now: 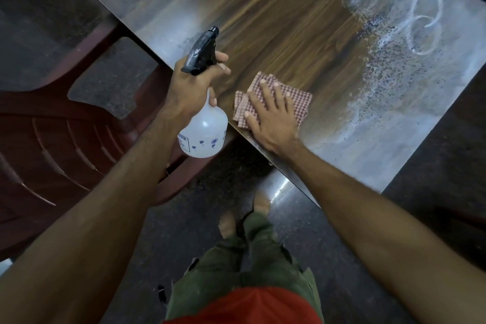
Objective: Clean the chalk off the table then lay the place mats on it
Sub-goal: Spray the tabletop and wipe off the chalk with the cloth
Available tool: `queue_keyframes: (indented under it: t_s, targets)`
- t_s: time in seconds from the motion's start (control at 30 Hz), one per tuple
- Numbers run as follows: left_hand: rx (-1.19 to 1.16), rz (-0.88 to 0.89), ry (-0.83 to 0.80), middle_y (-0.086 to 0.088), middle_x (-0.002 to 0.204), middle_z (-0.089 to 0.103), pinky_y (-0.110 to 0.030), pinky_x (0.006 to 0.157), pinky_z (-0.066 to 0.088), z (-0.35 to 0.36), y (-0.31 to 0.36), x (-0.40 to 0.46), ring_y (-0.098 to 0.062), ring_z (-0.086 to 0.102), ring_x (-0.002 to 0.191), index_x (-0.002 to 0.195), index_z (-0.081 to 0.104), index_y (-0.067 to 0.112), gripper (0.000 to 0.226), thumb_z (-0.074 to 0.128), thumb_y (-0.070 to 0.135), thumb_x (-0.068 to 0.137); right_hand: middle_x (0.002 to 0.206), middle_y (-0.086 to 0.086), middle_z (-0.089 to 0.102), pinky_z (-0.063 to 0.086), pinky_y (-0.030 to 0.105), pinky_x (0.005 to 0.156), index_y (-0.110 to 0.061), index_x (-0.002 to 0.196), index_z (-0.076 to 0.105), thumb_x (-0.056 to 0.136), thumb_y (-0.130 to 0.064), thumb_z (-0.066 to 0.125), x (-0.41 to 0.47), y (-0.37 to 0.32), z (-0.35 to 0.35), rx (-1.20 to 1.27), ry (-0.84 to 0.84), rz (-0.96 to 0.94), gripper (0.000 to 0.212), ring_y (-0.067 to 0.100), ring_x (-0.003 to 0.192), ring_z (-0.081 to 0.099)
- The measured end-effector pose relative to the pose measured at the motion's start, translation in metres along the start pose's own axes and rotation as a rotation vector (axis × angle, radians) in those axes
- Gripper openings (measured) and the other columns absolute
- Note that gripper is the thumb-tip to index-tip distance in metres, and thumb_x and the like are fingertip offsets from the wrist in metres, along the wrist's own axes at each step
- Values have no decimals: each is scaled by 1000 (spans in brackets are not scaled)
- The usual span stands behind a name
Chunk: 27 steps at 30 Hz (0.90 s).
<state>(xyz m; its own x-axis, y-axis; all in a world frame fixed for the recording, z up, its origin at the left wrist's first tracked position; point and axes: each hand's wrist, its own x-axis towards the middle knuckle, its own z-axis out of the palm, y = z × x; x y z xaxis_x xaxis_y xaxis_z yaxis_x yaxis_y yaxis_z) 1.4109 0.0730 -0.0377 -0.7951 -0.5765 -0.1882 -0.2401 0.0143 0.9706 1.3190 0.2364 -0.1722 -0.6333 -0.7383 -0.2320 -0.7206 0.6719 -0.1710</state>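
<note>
A wooden table (pixel 276 23) shows a dark wiped band down its middle. White chalk (pixel 426 21), including a looped scribble and wet speckled smears, covers its right part, and a fainter haze lies on its left part. My right hand (pixel 271 116) presses flat, fingers spread, on a folded red-and-white checked cloth (pixel 302 101) at the table's near edge. My left hand (pixel 194 81) grips the neck of a translucent white spray bottle (pixel 205 129) with a black trigger head, held upright just off the table's near edge. No place mats are in view.
A dark red plastic chair (pixel 60 137) stands close against the table's left side. The floor (pixel 315 244) below is dark and glossy. My legs in green trousers and my bare feet stand by the table's near edge.
</note>
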Motion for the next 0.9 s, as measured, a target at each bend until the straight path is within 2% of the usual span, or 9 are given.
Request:
queue_keyframes:
  t_s: [0.1, 0.2, 0.33, 0.47, 0.57, 0.67, 0.8, 0.9]
  targets:
    - [-16, 9, -22, -2, 90, 70, -24, 43, 43, -3, 0, -8, -21, 47, 37, 103, 65, 5, 24, 62, 18, 83, 167, 1, 1, 4, 51, 122, -33, 157, 12, 100, -59, 16, -45, -5, 15, 19, 13, -50, 63, 27, 153, -2]
    - [-10, 4, -24, -5, 94, 70, -23, 45, 44, -5, 1, -15, -17, 47, 35, 106, 65, -1, 25, 61, 13, 86, 166, 0, 5, 9, 51, 122, -34, 157, 17, 99, -62, 15, -87, 19, 23, 1, -5, -50, 64, 25, 153, 1]
    - [-21, -6, -38, -8, 94, 68, -18, 47, 45, -8, 0, -25, -12, 47, 32, 107, 64, -4, 20, 60, 5, 90, 166, -2, -4, 4, 51, 122, -37, 157, 6, 96, -64, 11, -97, 55, 17, 0, 3, 114, 67, 23, 153, -4]
    - [-22, -15, -65, -3, 92, 70, -21, 43, 42, -10, -4, -31, -16, 45, 33, 101, 65, 4, 25, 62, 18, 81, 167, -1, 0, -1, 52, 121, -35, 157, 12, 97, -62, 15, -59, 37, 7, 92, 55, 264, 66, 27, 153, -3]
    - [-6, -15, -86, -7, 101, 69, -21, 43, 42, -6, -3, -35, -16, 45, 33, 102, 65, 4, 27, 62, 18, 79, 167, 2, 1, -1, 52, 121, -32, 157, 12, 99, -60, 15, -42, 6, 9, 54, 61, 231, 65, 28, 152, -3]
    - [0, -7, -113, -8, 103, 69, -22, 44, 43, 1, -1, -37, -15, 45, 32, 101, 65, 6, 20, 62, 15, 84, 166, 1, -4, -2, 51, 122, -33, 158, 7, 100, -60, 13, -59, -2, 16, 46, 16, 136, 64, 27, 152, -7]
    - [18, 0, -139, -7, 101, 70, -24, 47, 44, 8, 3, -37, -15, 47, 33, 99, 66, 11, 18, 62, 18, 84, 166, -1, 4, 7, 51, 122, -35, 157, 14, 99, -62, 15, -112, 24, 25, 36, 30, 110, 64, 25, 153, 1]
    - [29, 0, -154, -8, 102, 70, -26, 46, 44, 14, 4, -36, -16, 46, 33, 104, 66, 5, 19, 61, 13, 88, 166, -1, -5, 2, 51, 123, -36, 157, 8, 96, -63, 9, -130, 59, 21, 40, 16, 213, 67, 22, 152, -6]
